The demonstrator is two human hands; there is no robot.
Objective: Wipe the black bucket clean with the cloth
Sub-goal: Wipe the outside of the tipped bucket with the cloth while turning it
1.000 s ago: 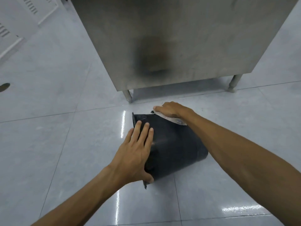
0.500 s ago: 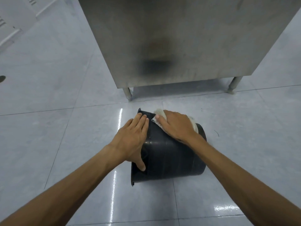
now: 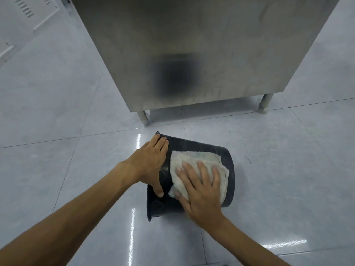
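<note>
one black bucket [image 3: 199, 147] lying sideways

Bucket [image 3: 194, 145] is lying sideways on the floor [image 3: 278, 169], just in front of the cabinet [image 3: 201, 45] (rim end pointing left). Cloth [image 3: 194, 158] is sitting on top of it under the right hand [image 3: 201, 191], left hand [image 3: 148, 162] resting on the rim end.

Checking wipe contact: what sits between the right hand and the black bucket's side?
The white cloth lies there, spread flat under the right hand on the side wall of the black bucket; the head view shows it.
</note>
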